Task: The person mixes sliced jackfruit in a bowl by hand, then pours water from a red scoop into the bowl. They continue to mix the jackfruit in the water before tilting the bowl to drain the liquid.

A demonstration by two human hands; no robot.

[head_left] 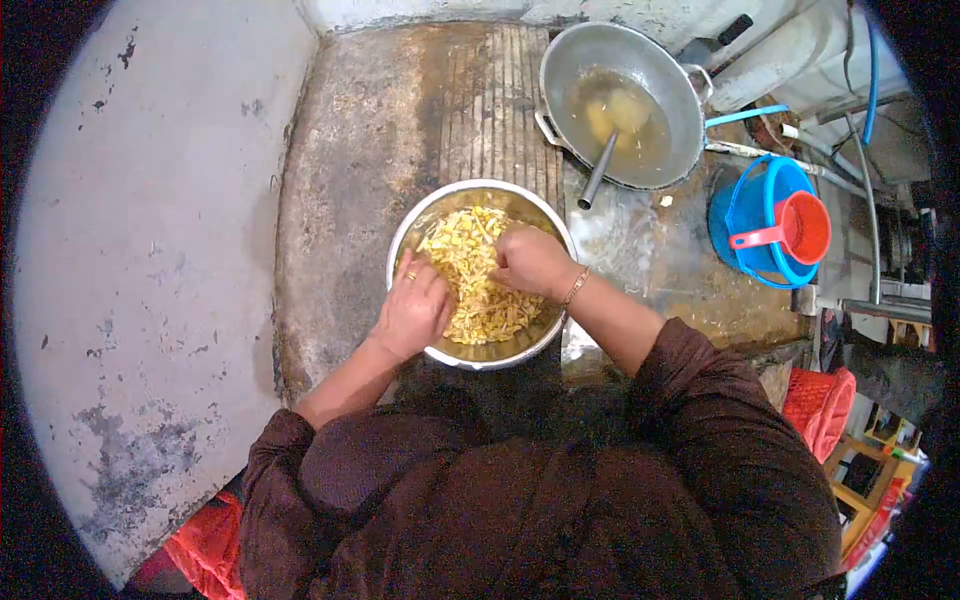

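A round metal bowl [403,232] stands in front of me, holding a heap of chopped yellow pieces [480,285], pale and strip-like. Over the bowl's left side reaches my left hand [416,303], a ring on one finger. Its fingers are bent inward against the edge of the heap, and their tips are hidden. My right hand [530,262], with a bracelet at the wrist, is closed in the right part of the heap. What lies inside its curled fingers is mostly covered; yellow pieces surround it.
Beyond the bowl, to the right, sits a large metal wok [560,75] with cloudy liquid and a handled utensil [598,172]. Further right are a blue bucket [728,222] and a red dipper [803,228]. A grey wall [170,220] bounds the left.
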